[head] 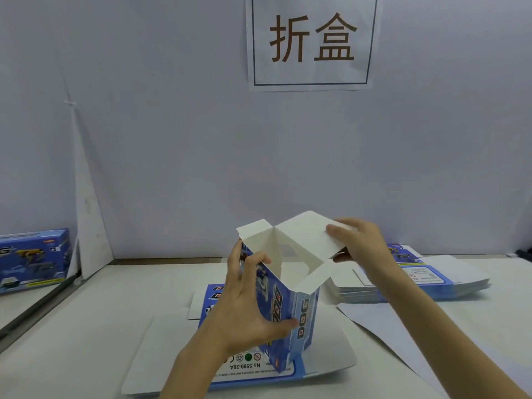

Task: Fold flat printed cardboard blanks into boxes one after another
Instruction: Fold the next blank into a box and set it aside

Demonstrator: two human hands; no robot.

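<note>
Two bare hands work on one half-formed box [299, 309], which stands upright between them with its top open. The left hand [247, 306] grips the box's blue printed side, fingers over the far edge and thumb curled round the near corner. The right hand [359, 249] pinches the large flap [302, 237], fingers lying on its white upper face and thumb underneath. Three white flaps stand out from the open top: that large one, one small flap [253, 230] above the left hand's fingertips, and one near flap [315, 276] below the right hand.

Directly under the left wrist and the box lies one flat blank [244, 367], printed side up; whether more lie below it cannot be told. Under and beyond the right forearm sits one stack of blanks [431, 289], their number not countable. One white sheet [383, 321] lies beneath that forearm on the table [86, 326]. Far off past the left hand stands one finished box [31, 260]. High above both hands, one sign [312, 41] bears two characters.
</note>
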